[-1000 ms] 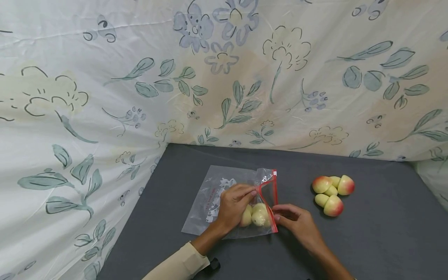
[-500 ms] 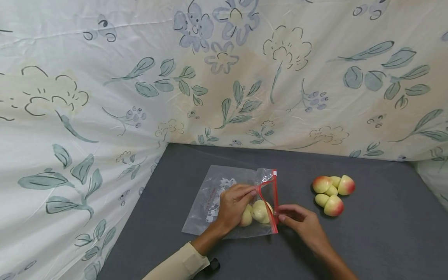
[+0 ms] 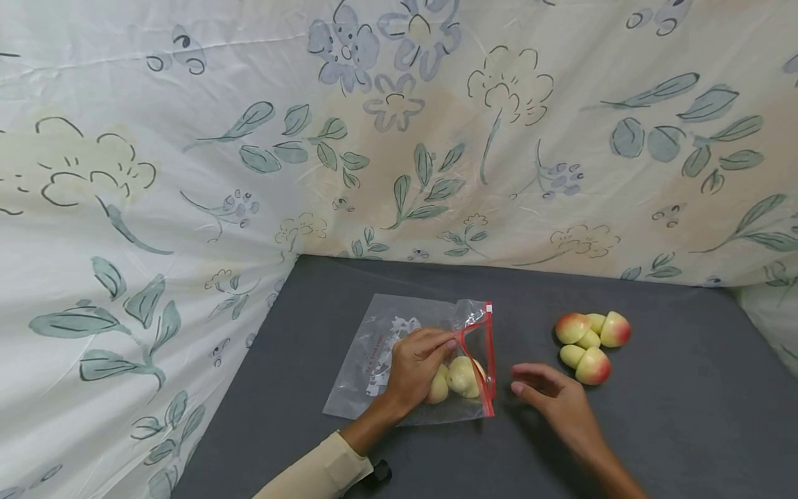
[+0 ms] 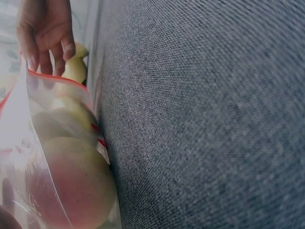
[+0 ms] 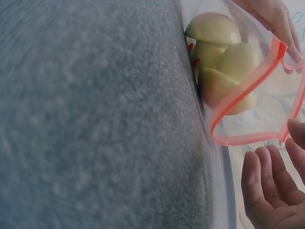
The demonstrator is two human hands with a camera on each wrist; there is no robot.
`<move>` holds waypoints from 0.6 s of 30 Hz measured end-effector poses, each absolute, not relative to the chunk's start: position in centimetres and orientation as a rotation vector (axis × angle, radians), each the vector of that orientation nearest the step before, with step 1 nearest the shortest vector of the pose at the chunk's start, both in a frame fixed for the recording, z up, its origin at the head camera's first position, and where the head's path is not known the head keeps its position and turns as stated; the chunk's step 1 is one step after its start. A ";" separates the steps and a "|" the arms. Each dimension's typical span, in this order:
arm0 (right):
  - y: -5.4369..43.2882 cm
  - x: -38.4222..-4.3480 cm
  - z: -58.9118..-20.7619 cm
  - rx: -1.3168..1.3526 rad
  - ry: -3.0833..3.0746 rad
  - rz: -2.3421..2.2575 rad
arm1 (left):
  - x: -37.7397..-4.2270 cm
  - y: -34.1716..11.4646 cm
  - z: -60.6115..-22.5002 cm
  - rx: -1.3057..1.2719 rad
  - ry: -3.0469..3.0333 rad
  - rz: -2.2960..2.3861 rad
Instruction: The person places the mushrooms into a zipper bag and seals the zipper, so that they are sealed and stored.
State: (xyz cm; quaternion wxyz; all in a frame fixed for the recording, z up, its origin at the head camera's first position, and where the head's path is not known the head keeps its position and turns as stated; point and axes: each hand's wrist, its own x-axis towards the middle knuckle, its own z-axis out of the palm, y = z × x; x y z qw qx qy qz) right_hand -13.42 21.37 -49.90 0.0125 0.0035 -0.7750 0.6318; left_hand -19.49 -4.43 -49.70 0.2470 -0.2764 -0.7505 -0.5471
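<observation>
A clear zip bag (image 3: 357, 380) with a red zip edge lies on the dark table, its mouth gaping to the right. Inside are yellow-green mushroom-shaped pieces (image 3: 464, 378) with a reddish blush. My left hand (image 3: 414, 371) pinches the upper side of the red mouth between thumb and fingers, holding it up. Just right of the opening is my right hand (image 3: 557, 402), apart from the bag, fingers loosely bent with nothing in them. The right wrist view shows the fingertips (image 5: 263, 155) close below the red rim, and the piled pieces (image 5: 214, 29) behind the plastic.
To the right of the bag, 3 more mushroom-shaped pieces (image 3: 594, 366) with red-tinged caps lie grouped together. Floral cloth (image 3: 399, 173) hangs behind and left of the dark table (image 3: 673, 416). A small black object (image 3: 382, 473) shows by the left sleeve (image 3: 330, 464).
My right hand has let go of the bag's lower red edge and drawn away to the right. The left hand keeps its pinch, and the bag stays in place.
</observation>
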 end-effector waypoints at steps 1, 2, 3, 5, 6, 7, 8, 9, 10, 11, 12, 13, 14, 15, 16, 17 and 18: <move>21.4 -13.4 -49.8 0.015 -2.409 1.972 | -19.5 -4.4 -49.7 -0.754 -2.049 -1.494; 21.5 -13.3 -49.8 0.022 -2.405 1.968 | -19.5 -4.4 -49.7 -0.753 -2.052 -1.496; 21.6 -13.3 -49.7 0.027 -2.400 1.963 | -19.5 -4.4 -49.7 -0.752 -2.053 -1.497; 21.8 -13.2 -49.5 0.036 -2.396 1.945 | -19.4 -4.4 -49.6 -0.753 -2.054 -1.497; 22.0 -13.1 -49.5 0.038 -2.398 1.932 | -19.4 -4.4 -49.6 -0.753 -2.053 -1.496; 22.1 -13.1 -49.4 0.039 -2.400 1.918 | -19.4 -4.4 -49.6 -0.754 -2.053 -1.493; 22.2 -13.0 -49.3 0.036 -2.403 1.904 | -19.4 -4.5 -49.6 -0.753 -2.054 -1.488; 22.3 -13.0 -49.3 0.031 -2.405 1.897 | -19.4 -4.5 -49.6 -0.754 -2.053 -1.485; 22.5 -13.0 -49.3 0.026 -2.408 1.889 | -19.4 -4.4 -49.6 -0.755 -2.051 -1.486; 22.6 -12.9 -49.3 0.020 -2.412 1.882 | -19.4 -4.4 -49.6 -0.755 -2.051 -1.485; 22.8 -12.9 -49.3 0.018 -2.411 1.882 | -19.4 -4.4 -49.6 -0.756 -2.050 -1.484; 22.9 -12.9 -49.3 0.017 -2.405 1.883 | -19.4 -4.4 -49.7 -0.757 -2.049 -1.486; 22.9 -12.9 -49.4 0.015 -2.402 1.882 | -19.4 -4.4 -49.7 -0.758 -2.049 -1.489; 23.1 -12.9 -49.4 0.015 -2.397 1.886 | -19.4 -4.4 -49.7 -0.759 -2.048 -1.491; 23.2 -12.8 -49.4 0.009 -2.398 1.885 | -19.4 -4.4 -49.7 -0.761 -2.048 -1.495; 23.3 -12.8 -49.4 0.004 -2.396 1.887 | -19.4 -4.4 -49.7 -0.762 -2.047 -1.495; 23.4 -12.8 -49.3 -0.004 -2.395 1.887 | -19.4 -4.4 -49.7 -0.763 -2.047 -1.495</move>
